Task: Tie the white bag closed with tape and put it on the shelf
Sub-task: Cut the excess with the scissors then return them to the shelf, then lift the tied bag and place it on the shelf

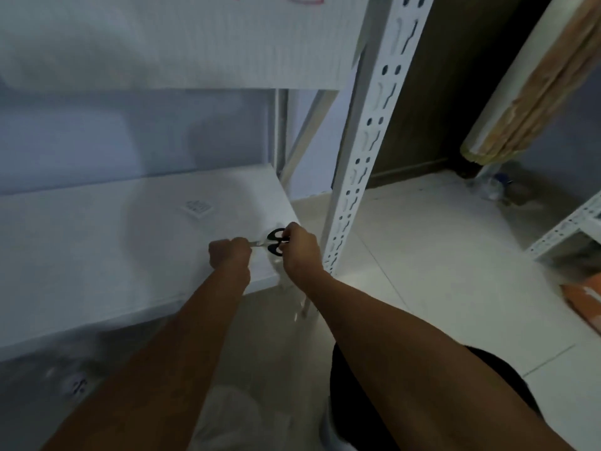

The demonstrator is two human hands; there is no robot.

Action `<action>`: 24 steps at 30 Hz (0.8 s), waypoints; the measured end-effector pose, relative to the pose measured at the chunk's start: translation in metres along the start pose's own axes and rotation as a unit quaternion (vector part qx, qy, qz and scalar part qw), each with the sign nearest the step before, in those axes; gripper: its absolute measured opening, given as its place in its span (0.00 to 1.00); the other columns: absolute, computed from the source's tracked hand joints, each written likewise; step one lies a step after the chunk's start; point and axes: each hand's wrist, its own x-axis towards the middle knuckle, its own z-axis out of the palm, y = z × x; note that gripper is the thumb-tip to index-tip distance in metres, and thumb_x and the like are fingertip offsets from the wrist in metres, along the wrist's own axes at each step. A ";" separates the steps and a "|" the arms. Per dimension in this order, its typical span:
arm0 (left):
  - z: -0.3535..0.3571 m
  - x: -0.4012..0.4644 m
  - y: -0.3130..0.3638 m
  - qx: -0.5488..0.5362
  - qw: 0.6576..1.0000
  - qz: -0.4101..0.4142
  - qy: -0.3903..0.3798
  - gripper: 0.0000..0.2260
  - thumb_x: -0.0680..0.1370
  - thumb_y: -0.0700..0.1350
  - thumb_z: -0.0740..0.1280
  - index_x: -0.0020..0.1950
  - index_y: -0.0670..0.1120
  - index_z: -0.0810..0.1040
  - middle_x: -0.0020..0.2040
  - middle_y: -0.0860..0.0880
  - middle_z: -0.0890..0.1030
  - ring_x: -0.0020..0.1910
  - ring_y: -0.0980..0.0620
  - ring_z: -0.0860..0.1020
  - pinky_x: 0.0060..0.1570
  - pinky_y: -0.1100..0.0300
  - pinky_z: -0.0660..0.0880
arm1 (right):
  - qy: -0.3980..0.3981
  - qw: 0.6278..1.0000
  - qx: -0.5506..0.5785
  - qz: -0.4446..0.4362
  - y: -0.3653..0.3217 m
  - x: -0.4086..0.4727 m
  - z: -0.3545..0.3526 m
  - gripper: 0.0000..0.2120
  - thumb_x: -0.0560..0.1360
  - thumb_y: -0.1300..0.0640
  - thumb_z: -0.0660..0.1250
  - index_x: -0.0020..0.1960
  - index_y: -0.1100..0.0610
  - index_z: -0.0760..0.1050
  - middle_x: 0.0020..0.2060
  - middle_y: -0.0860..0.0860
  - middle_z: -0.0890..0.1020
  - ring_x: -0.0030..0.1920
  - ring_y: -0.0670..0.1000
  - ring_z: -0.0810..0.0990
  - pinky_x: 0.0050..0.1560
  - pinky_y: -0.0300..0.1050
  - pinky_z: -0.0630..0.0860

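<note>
White bag (182, 229) lies on the middle board of the shelf (81, 288), a pale rounded mass with a small printed label facing up, and I can barely separate its edge from the white board in this dim, soft picture. My left hand (229, 252) is curled into a tight fist just beside the bag's right end, knuckles up, pinching something I cannot make out; tape, if it is there, does not show. My right hand (300, 247) sits just to the right of it, fingers hooked through the black handles of the scissors (275, 242), wrist bent slightly inward. The silver blades point left toward the fist and almost meet it. Both forearms reach forward from the bottom of the frame and converge near the front right corner of the board. Just beyond the right hand stands the perforated white upright post (364, 157) of the rack. Pale floor tiles (439, 255) spread out to the right, with a second rack's corner (572, 229) at the edge.
</note>
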 end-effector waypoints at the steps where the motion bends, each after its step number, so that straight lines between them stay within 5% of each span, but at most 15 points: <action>1: 0.004 0.006 -0.001 0.066 0.997 0.022 0.016 0.12 0.76 0.37 0.66 0.58 0.33 0.78 0.59 0.37 0.80 0.57 0.41 0.79 0.42 0.59 0.72 | -0.013 0.999 -0.032 -0.005 0.005 0.011 0.003 0.09 0.76 0.64 0.64 0.56 0.63 0.75 0.54 0.61 0.80 0.52 0.60 0.80 0.55 0.52 0.77; 4: 0.005 0.014 -0.009 0.182 0.970 0.159 0.030 0.10 0.75 0.38 0.66 0.54 0.41 0.82 0.55 0.43 0.83 0.55 0.43 0.79 0.53 0.58 0.73 | -0.044 0.990 -0.131 -0.010 0.020 0.032 0.016 0.14 0.75 0.58 0.68 0.59 0.61 0.72 0.57 0.61 0.75 0.54 0.63 0.78 0.57 0.52 0.76; 7: -0.003 0.023 -0.019 0.262 0.923 0.279 0.032 0.12 0.74 0.36 0.65 0.53 0.45 0.83 0.55 0.41 0.80 0.52 0.43 0.79 0.50 0.60 0.70 | -0.058 0.983 -0.171 -0.023 0.030 0.037 0.026 0.17 0.76 0.57 0.67 0.62 0.61 0.69 0.61 0.61 0.70 0.55 0.63 0.77 0.58 0.53 0.74; 13: -0.034 -0.001 -0.023 0.283 0.904 0.320 0.010 0.12 0.75 0.37 0.65 0.58 0.44 0.77 0.58 0.41 0.69 0.46 0.51 0.71 0.48 0.64 0.67 | -0.049 0.976 -0.204 -0.055 0.031 0.027 0.024 0.14 0.80 0.58 0.60 0.64 0.62 0.69 0.61 0.62 0.71 0.56 0.64 0.76 0.52 0.52 0.73; 18: -0.103 -0.038 -0.040 0.345 0.851 0.395 -0.007 0.10 0.73 0.37 0.64 0.52 0.45 0.78 0.53 0.45 0.73 0.43 0.44 0.77 0.45 0.58 0.72 | 0.024 0.901 -0.376 -0.214 0.024 -0.019 0.037 0.18 0.72 0.59 0.67 0.61 0.62 0.73 0.58 0.63 0.74 0.57 0.65 0.73 0.52 0.56 0.74; 21: -0.149 -0.062 -0.050 0.427 0.798 0.422 -0.047 0.10 0.73 0.38 0.64 0.52 0.46 0.78 0.55 0.46 0.74 0.41 0.43 0.78 0.41 0.54 0.74 | -0.037 0.871 -0.384 -0.303 0.014 -0.060 0.048 0.21 0.71 0.57 0.68 0.63 0.60 0.73 0.59 0.62 0.74 0.58 0.65 0.72 0.56 0.56 0.73; 24: -0.193 -0.085 -0.064 0.461 0.782 0.412 -0.078 0.09 0.73 0.40 0.64 0.52 0.46 0.78 0.54 0.45 0.75 0.41 0.43 0.77 0.42 0.50 0.76 | -0.161 0.864 -0.373 -0.296 0.005 -0.104 0.059 0.26 0.74 0.48 0.66 0.70 0.54 0.67 0.65 0.60 0.69 0.64 0.63 0.67 0.64 0.57 0.68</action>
